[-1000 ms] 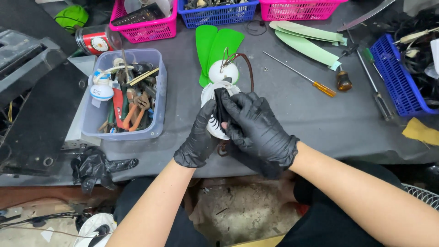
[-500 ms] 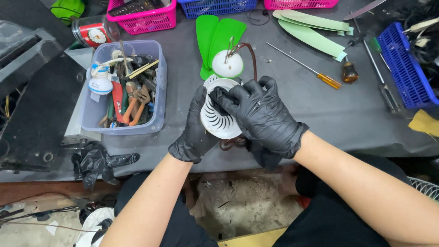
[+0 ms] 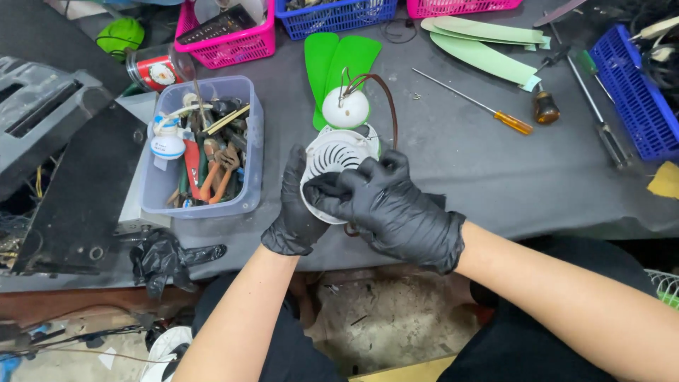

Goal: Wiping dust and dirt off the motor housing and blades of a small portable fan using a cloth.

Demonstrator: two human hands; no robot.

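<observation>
Both hands wear black gloves and grip a white round vented housing (image 3: pixel 332 166), held just above the near edge of the grey tabletop (image 3: pixel 460 163). Left hand (image 3: pixel 297 209) wraps the housing's left and lower rim, fingers closed on it. Right hand (image 3: pixel 392 205) lies across the lower front, fingers curled onto the vents, also closed on it and covering roughly the bottom half. Whether anything small is pinched under the right fingers cannot be told, since the gloves hide it.

Directly behind the housing, touching or nearly touching it: a white dome-shaped motor part (image 3: pixel 345 107) with a brown wire (image 3: pixel 387 95) looping off it and down past the housing's right side. That dome sits on green fan blades (image 3: pixel 339 60).

Left of the hands, close by: a clear plastic bin (image 3: pixel 244 141) full of pliers, cutters and a small white bottle. Beyond it a red can (image 3: pixel 152 71) and a pink basket (image 3: pixel 233 39). A blue basket (image 3: pixel 332 18) stands at the top centre. A crumpled black glove (image 3: pixel 166 258) lies at the near left edge.

Right of the hands, well apart: a long screwdriver with orange handle (image 3: pixel 488 110), pale green blades (image 3: pixel 488 49), a small brown bottle (image 3: pixel 546 107), another long tool (image 3: pixel 598 106), and a blue crate (image 3: pixel 636 92) at the right edge.
</observation>
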